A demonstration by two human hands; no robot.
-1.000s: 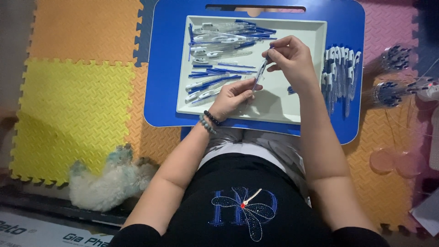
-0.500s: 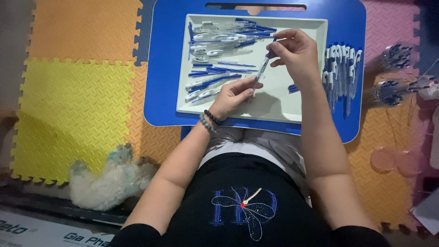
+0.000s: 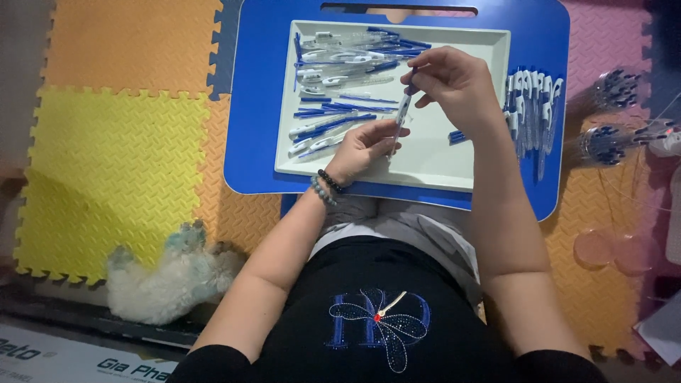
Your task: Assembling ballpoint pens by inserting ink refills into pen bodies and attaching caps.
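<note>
A white tray rests on a blue lap table. Its far left part holds several loose pen parts, blue and clear. Over the tray's middle, my left hand and my right hand hold one clear pen with a blue tip between them. The left fingers pinch its lower end and the right fingers pinch its upper end. A beaded bracelet circles my left wrist.
A row of finished pens lies on the blue table right of the tray. Two bundles of pens lie on the mat further right. Foam mats in yellow, orange and pink cover the floor. A fluffy white toy sits near my left elbow.
Both hands stay on the pen over the tray. The right hand has shifted slightly while working the pen's upper end. The view has barely moved.
</note>
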